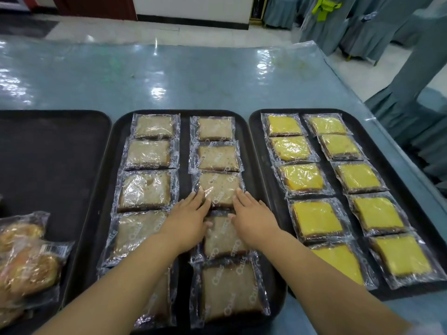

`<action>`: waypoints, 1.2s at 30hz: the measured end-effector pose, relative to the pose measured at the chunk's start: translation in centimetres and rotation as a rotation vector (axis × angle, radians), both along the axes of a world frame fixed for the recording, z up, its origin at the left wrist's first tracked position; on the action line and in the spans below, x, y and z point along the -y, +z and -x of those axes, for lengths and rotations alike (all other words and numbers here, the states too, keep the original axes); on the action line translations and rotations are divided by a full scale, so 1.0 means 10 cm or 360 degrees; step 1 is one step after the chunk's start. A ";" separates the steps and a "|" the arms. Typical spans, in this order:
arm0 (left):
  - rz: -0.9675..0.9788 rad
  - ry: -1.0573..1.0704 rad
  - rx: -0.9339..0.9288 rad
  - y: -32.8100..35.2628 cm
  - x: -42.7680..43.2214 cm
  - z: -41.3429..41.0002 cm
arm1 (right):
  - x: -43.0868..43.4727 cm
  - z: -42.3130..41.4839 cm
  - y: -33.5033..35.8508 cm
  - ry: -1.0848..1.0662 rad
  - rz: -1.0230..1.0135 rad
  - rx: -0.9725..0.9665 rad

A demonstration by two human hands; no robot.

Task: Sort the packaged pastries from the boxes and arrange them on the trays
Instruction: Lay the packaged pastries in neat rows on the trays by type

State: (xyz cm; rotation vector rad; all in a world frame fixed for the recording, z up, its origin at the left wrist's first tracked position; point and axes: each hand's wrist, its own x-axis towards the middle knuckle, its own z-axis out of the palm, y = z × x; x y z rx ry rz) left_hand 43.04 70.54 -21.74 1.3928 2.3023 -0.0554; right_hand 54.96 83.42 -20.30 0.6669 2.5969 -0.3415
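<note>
Pastry packet (219,188) touched by left hand (191,217) and right hand (252,220).

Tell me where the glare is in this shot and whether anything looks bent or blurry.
Head view: white glare patches on the shiny table cover and sparkle on the cake wrappers; the wide lens bows the tray edges outward; the buns at the left edge look slightly soft.

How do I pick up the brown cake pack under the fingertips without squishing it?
Pinch the brown cake pack by its crinkly wrapper edge on the left, coming from the bare gap between the two rows. It lies flat, other packs crowd it in front and behind, and the tray rim is close on its right.
</note>
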 end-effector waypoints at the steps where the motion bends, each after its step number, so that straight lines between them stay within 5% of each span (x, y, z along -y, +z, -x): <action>1: -0.0008 -0.0004 0.0028 -0.01 0.00 0.02 | -0.01 0.01 0.00 -0.0011 0.0003 -0.0006; 10: -0.0355 0.0075 0.0154 0.04 0.11 0.00 | -0.07 0.01 0.11 -0.0103 0.0039 -0.0276; 18: -0.0726 0.0485 0.0129 0.40 0.62 -0.13 | 0.22 -0.05 0.44 -0.0079 0.0221 -0.0734; 29: -0.0954 0.1049 0.0099 0.79 1.97 -0.04 | 1.21 0.27 0.65 0.0179 0.0599 -0.0762; 36: -0.1026 0.1102 0.0066 0.92 2.83 0.40 | 1.97 0.78 0.62 0.0212 0.0674 -0.0733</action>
